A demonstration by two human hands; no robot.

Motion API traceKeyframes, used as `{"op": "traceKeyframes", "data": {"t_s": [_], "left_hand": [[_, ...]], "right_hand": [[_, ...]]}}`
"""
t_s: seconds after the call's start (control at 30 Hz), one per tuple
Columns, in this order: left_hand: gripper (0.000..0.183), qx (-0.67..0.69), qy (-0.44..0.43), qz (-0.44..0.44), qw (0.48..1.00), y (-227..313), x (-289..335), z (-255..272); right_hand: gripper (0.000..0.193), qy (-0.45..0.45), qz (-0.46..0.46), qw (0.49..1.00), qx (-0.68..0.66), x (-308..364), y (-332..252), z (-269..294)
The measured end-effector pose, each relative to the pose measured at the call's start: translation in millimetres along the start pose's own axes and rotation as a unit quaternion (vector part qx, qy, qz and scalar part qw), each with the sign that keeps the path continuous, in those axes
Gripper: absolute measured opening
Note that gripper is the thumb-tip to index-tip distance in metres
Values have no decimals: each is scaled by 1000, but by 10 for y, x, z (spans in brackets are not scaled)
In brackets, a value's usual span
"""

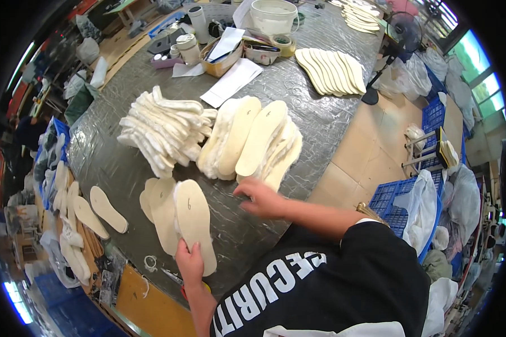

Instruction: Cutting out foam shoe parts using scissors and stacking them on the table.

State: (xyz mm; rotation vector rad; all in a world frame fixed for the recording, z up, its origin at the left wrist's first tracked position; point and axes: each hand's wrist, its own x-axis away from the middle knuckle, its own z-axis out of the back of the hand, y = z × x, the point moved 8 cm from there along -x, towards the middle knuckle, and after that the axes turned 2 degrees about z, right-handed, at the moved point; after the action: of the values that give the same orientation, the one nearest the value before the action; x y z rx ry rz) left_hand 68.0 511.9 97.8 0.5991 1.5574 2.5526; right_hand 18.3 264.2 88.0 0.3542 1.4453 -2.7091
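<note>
My left hand grips the heel end of a cream insole with a fleecy edge, thumb on top. Beneath and left of it lie other flat insoles. My right hand is over the table, fingers apart and slightly bent, holding nothing I can see. Just beyond it is a pile of fleece-backed insoles, most with the smooth side up. Left of that pile, a stack of fluffy white insoles leans in overlapping rows.
Two loose insoles lie at the table's left edge. Scissors rest near my left forearm. Farther back are a white bucket, a basket of tools, papers and fanned insoles. Blue crates stand at right.
</note>
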Motion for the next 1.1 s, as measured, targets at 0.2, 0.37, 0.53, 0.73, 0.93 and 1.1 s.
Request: {"op": "traceKeyframes", "data": {"t_s": [0.2, 0.37, 0.53, 0.73, 0.93, 1.1], "left_hand": [[23, 58, -2, -6, 998, 294, -27, -285], [33, 39, -9, -50, 998, 784, -315, -824], [48, 195, -28, -60, 978, 1216, -495, -1120], [44, 266, -297, 104, 911, 916, -403, -2177], [36, 27, -411, 98, 906, 534, -116, -2772], [25, -340, -349, -62, 871, 894, -147, -2767]], "right_hand": [[39, 95, 44, 907, 408, -396, 709, 1248], [32, -75, 99, 921, 370, -633, 970, 1347], [24, 35, 291, 908, 298, -121, 360, 1502], [19, 61, 313, 923, 215, 711, 296, 1592], [4, -3, 247, 937, 249, 778, 338, 1595], [4, -151, 233, 928, 249, 869, 598, 1262]]}}
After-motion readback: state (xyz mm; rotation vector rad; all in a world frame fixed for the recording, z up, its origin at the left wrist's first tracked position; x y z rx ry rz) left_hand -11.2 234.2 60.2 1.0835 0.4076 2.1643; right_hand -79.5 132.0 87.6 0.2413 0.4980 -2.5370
